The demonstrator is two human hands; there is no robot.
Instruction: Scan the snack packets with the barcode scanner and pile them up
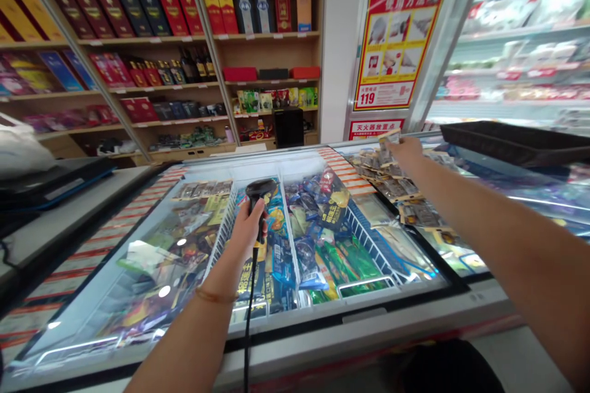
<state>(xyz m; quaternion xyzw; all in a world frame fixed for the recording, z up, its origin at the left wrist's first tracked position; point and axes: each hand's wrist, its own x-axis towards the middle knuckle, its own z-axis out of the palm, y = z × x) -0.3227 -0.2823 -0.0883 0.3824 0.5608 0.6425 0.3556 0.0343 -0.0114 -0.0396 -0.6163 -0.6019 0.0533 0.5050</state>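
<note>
My left hand (249, 221) is wrapped round the handle of a black barcode scanner (260, 186), held above the chest freezer, its cord (251, 295) hanging down toward me. Reaching far to the right, my right hand (408, 150) pinches a small flat packet (391, 136), whose print is too small to read. Beneath that hand, a pile of similar small packets (391, 184) lies on top of the freezer glass. Below the scanner, bagged frozen goods (281, 258) fill white wire baskets (369, 239) inside the freezer.
A dark tray (520, 140) rests on the freezer at the right. Black equipment (50, 181) stands on a counter at the left. Behind are shelves of boxed goods (152, 12), a red fire-hydrant poster (401, 31) and a lit display fridge (525, 55). A black rounded thing (449, 368) is below the freezer edge.
</note>
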